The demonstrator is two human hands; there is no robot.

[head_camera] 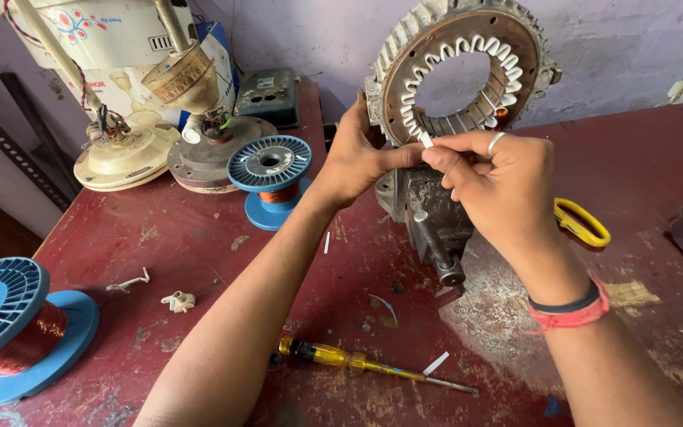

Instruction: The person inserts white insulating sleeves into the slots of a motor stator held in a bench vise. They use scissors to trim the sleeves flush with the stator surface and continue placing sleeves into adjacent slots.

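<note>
Dark red workbench, scuffed pale in patches. Grey-brown stator ring with white slot liners. Blue spools of copper wire near left edge and toward back edge. Yellow-handled screwdriver at front edge. Yellow scissors handle. Cream fan motor housing. Red wristband.

Worn red surface: two blue wire spools, yellow screwdriver, yellow scissors, vise, paper scraps are carried.

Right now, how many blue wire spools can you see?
2. One blue spool stands mid-table, beside the left hand. The other blue spool sits at the table's near left corner. More may be hidden.
</note>
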